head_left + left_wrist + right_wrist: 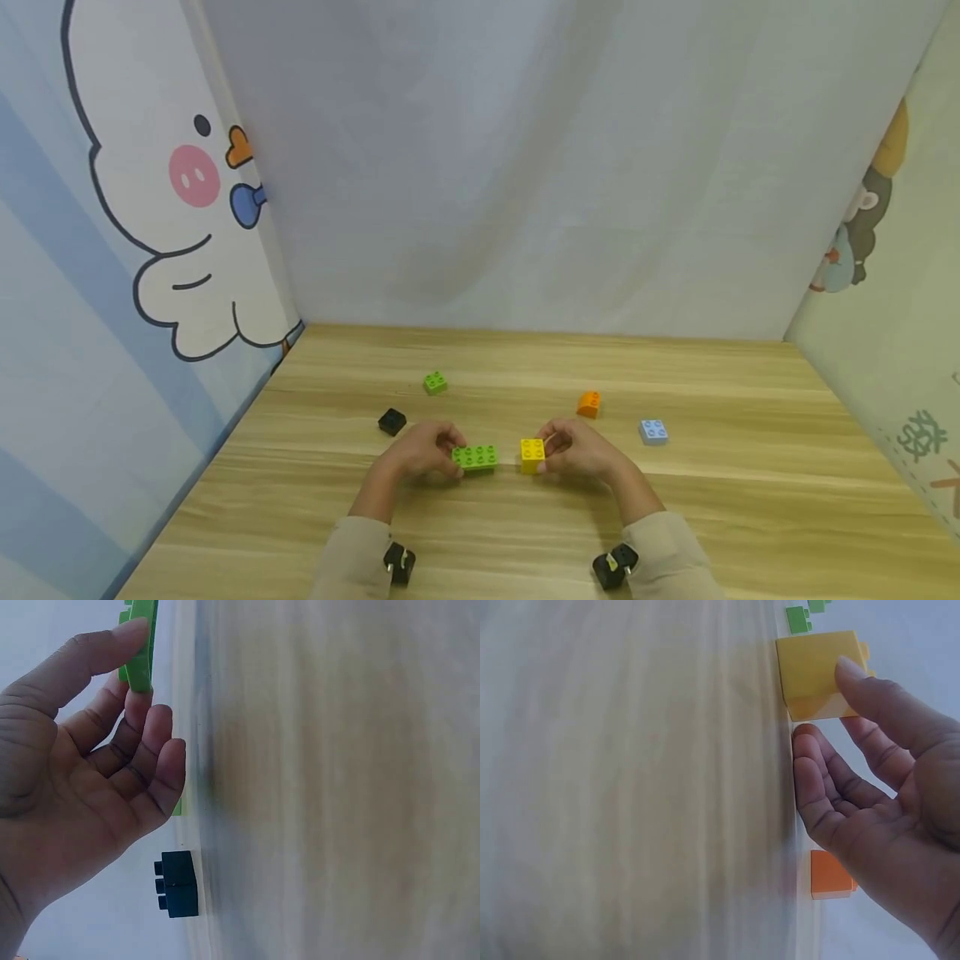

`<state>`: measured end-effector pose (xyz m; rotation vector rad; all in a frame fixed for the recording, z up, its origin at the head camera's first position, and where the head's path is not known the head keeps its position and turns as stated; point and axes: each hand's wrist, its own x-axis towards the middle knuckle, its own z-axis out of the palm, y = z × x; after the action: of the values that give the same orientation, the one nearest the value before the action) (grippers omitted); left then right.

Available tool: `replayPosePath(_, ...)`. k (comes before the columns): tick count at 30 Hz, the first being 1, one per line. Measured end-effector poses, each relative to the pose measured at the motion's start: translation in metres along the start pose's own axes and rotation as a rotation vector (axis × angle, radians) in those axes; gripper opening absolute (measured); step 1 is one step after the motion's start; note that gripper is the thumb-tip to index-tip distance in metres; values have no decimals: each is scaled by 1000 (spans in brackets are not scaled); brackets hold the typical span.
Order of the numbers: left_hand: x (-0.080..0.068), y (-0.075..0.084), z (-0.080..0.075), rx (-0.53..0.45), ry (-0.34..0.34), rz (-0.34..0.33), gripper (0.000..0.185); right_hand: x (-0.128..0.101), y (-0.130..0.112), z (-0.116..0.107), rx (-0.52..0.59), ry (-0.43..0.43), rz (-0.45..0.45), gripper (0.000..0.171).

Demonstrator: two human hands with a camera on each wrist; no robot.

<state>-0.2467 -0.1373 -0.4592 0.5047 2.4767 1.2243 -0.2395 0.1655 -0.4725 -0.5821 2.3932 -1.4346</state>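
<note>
My left hand [423, 450] pinches one end of a long green toy brick [476, 457] between thumb and fingers, studs facing up. In the left wrist view that green brick [140, 656] shows at the thumb tip, off the tabletop. Across a small gap to its right, my right hand [581, 451] pinches a tall yellow brick [532, 457] by its right side. The yellow brick [817, 673] stands upright at table level in the right wrist view. The two bricks do not touch.
On the wooden table [495, 542] lie a black brick [392, 422] left of my left hand and a small green brick [435, 382] farther back. An orange curved brick [588, 404] sits behind my right hand, and a light blue brick [653, 432] to its right.
</note>
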Motion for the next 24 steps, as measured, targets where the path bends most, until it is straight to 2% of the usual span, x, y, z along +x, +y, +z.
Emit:
replayPosePath(4, -1, 2, 0, -26, 14, 34, 35, -1, -1, 0, 1, 7, -1, 32)
replayPosePath(13, -1, 5, 1, -52, 44, 23, 35, -1, -4, -2, -28, -2, 6, 36)
replayPosePath(24, 3, 6, 4, -101, 81, 39, 35, -2, -3, -2, 10, 1, -29, 39)
